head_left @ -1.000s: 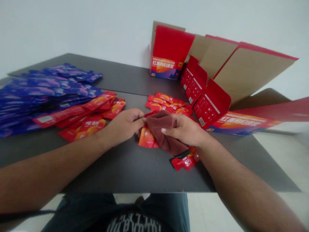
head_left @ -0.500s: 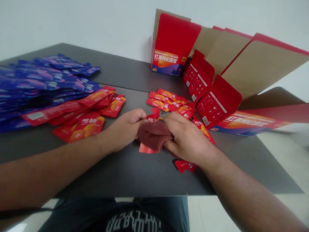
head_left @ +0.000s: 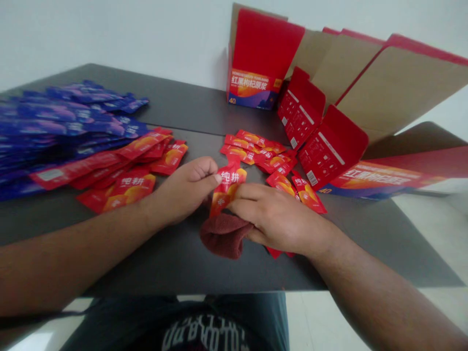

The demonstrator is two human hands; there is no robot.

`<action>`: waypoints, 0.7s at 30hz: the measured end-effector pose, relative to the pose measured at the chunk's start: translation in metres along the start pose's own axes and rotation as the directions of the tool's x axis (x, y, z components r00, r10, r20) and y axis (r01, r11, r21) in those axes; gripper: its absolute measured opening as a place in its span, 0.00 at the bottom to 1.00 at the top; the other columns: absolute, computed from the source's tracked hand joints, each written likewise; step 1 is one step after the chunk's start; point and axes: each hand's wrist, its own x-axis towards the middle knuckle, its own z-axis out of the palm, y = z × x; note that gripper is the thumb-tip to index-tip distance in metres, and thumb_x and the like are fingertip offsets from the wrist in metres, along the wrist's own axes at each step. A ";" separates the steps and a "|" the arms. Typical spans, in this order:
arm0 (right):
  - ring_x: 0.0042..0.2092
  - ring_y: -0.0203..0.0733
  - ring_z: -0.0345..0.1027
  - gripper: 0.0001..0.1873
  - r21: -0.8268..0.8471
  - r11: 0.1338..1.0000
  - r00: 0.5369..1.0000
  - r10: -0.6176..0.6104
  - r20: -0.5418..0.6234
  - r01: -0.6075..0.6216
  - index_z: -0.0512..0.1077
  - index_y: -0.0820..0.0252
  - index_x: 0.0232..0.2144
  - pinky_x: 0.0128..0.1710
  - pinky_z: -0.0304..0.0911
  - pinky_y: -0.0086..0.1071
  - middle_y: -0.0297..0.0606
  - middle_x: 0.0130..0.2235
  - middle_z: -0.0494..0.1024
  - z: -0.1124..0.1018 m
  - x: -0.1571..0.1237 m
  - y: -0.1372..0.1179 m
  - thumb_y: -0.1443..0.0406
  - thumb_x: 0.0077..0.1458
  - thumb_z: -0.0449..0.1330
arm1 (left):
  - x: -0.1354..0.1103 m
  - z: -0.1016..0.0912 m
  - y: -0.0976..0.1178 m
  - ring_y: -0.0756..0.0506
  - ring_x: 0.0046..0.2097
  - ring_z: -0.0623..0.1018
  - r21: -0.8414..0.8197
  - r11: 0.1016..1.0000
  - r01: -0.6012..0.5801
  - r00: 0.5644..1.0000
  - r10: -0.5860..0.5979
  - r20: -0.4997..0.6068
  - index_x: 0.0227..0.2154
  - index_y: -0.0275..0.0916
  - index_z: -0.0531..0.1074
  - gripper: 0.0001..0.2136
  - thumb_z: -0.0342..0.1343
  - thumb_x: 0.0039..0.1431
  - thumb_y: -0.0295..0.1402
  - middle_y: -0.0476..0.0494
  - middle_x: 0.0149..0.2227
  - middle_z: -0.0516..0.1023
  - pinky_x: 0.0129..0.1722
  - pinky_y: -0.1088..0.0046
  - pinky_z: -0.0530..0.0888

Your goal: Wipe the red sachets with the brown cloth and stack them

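Observation:
Near the middle of the table, my left hand [head_left: 195,183] pinches the left edge of a red and orange sachet [head_left: 231,179], held upright with its printed front showing. My right hand [head_left: 272,212] is closed on a brown cloth [head_left: 226,236], which lies bunched over the sachet's lower end. Its fingertips reach the sachet's right side. Several more red sachets [head_left: 259,151] lie just beyond my hands, and others [head_left: 307,195] sit close to my right hand. A few, partly covered by my right wrist, show below it.
A heap of blue sachets [head_left: 73,117] spreads over the left of the grey table [head_left: 175,268], with red sachets [head_left: 127,187] along its near side. Open red cartons [head_left: 252,87] stand along the back and right, their flaps [head_left: 332,146] raised and leaning out.
The brown cloth in my right hand has slid down from the sachet's middle to its lower end, uncovering the printed front. My left hand stays at the sachet's edge.

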 end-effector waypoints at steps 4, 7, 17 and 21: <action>0.48 0.51 0.74 0.07 -0.127 0.965 0.945 0.188 -0.269 -0.229 0.74 0.59 0.44 0.48 0.72 0.42 0.46 0.46 0.80 -0.001 0.000 0.006 0.72 0.64 0.61 | -0.002 0.003 0.002 0.49 0.26 0.72 -0.098 0.992 0.082 0.995 -0.076 0.057 0.33 0.42 0.71 0.10 0.65 0.65 0.39 0.50 0.28 0.75 0.25 0.73 0.67; 0.46 0.52 0.72 0.05 -0.142 0.936 0.876 0.238 -0.419 -0.322 0.73 0.58 0.41 0.46 0.71 0.43 0.46 0.44 0.78 0.002 0.001 0.007 0.71 0.64 0.61 | -0.004 0.007 0.003 0.49 0.27 0.73 -0.181 0.976 0.118 0.992 -0.110 0.054 0.35 0.43 0.70 0.10 0.67 0.62 0.37 0.51 0.28 0.76 0.26 0.73 0.67; 0.49 0.51 0.74 0.08 -0.123 0.967 0.943 0.184 -0.278 -0.225 0.74 0.58 0.46 0.49 0.73 0.43 0.45 0.46 0.80 0.000 -0.001 0.006 0.71 0.65 0.62 | -0.003 0.001 -0.003 0.50 0.26 0.69 -0.089 0.995 0.044 0.998 -0.039 0.057 0.34 0.42 0.70 0.11 0.64 0.68 0.40 0.51 0.26 0.72 0.25 0.74 0.63; 0.46 0.51 0.73 0.08 -0.128 0.943 0.880 0.231 -0.416 -0.308 0.72 0.56 0.42 0.47 0.72 0.43 0.44 0.44 0.78 0.001 0.000 0.009 0.72 0.62 0.61 | -0.005 0.005 0.000 0.48 0.27 0.71 -0.127 0.989 0.071 0.996 -0.064 0.061 0.35 0.43 0.70 0.10 0.64 0.66 0.39 0.51 0.28 0.74 0.26 0.73 0.65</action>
